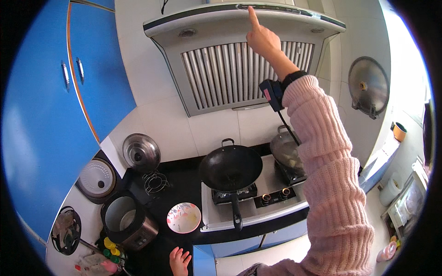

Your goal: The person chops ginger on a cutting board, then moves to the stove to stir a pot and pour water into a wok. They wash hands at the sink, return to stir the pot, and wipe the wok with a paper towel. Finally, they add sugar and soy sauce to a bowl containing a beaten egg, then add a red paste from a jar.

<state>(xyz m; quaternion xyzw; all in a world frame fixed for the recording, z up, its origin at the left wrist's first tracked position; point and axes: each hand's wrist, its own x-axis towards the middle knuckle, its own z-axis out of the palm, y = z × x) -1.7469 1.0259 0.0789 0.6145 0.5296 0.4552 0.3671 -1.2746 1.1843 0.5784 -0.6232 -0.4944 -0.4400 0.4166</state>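
Observation:
With its index finger stretched out, my right hand (263, 38) touches the control strip on the front edge of the range hood (207, 20). A dark box-shaped device on a wristband is strapped at that wrist, with a cable hanging down. My left hand (179, 260), empty and with fingers apart, is low at the counter edge, below a floral bowl (184, 218) with a little yellowish residue. Beneath the hood a black wok (231, 168) sits on the left burner. Another pan (286, 149), holding food in liquid, is on the right burner, partly hidden by my sleeve.
An open rice cooker (143, 233) stands left of the bowl, near its detached lid (97, 179). Further back are a steel pot lid (141, 151) and a wire rack (156, 183). Capped bottles (112, 248) crowd the lower left. A large lid (368, 86) hangs on the right wall.

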